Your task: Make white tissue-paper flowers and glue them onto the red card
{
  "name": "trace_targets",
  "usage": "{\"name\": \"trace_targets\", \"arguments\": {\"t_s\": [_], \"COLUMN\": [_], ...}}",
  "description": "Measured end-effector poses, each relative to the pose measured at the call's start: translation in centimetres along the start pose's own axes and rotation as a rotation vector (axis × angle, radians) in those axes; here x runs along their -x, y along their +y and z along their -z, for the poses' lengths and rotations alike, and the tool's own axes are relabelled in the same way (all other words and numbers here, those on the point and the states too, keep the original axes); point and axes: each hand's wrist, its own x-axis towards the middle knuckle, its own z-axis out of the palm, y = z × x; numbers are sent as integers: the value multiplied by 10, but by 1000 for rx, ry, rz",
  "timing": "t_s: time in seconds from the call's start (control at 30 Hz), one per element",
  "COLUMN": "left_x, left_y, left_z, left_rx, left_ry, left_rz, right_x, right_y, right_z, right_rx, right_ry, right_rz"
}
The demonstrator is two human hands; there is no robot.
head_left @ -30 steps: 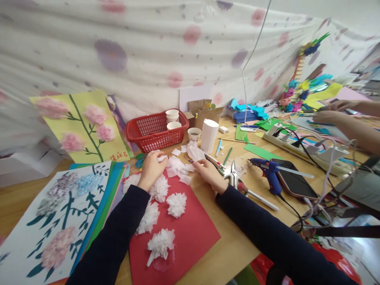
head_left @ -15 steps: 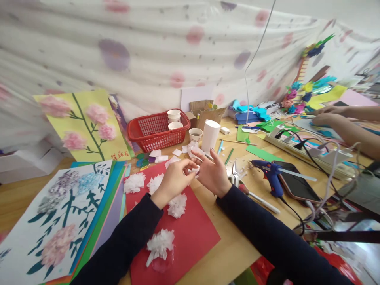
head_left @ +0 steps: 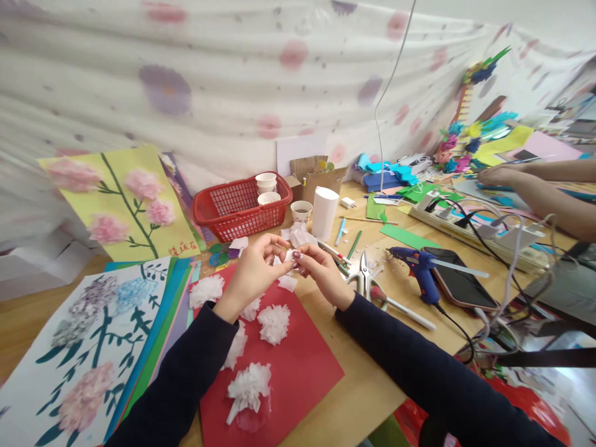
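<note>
My left hand (head_left: 255,272) and my right hand (head_left: 325,273) meet fingertip to fingertip over the far edge of a red sheet (head_left: 307,347). Pinched between them is a small piece of white tissue paper (head_left: 289,255), partly covered by the fingers. Crumpled white paper flowers lie on the red sheet: one (head_left: 274,324) below my hands, another (head_left: 250,386) near the front beside a wet-looking pink patch, and more partly behind my left arm. Loose white tissue pieces (head_left: 298,234) are heaped just beyond the fingers.
Behind stand a red basket (head_left: 242,217) with paper cups, a cup of liquid (head_left: 302,212) and a white roll (head_left: 325,214). Shears (head_left: 364,273), a blue glue gun (head_left: 421,270), a phone (head_left: 459,279) and a power strip (head_left: 479,239) lie right. Another person's hands (head_left: 507,176) work far right.
My right hand's fingers, spread before, have closed into a pinch against my left hand's fingertips on the white paper. The whole view has shifted slightly.
</note>
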Motion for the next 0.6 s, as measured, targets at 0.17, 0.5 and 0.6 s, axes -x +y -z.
{"name": "trace_targets", "arguments": {"t_s": [0.17, 0.5, 0.6], "left_x": [0, -1, -2], "left_y": [-1, 1, 2], "left_z": [2, 12, 13], "left_rx": [-97, 18, -12], "left_ry": [-54, -65, -42], "left_rz": [-38, -105, -118], "right_x": [0, -6, -5], "right_y": [-1, 5, 4], "right_z": [1, 7, 6], "right_rx": [-10, -132, -187], "right_ry": [-27, 29, 23], "right_rz": [-10, -11, -59]}}
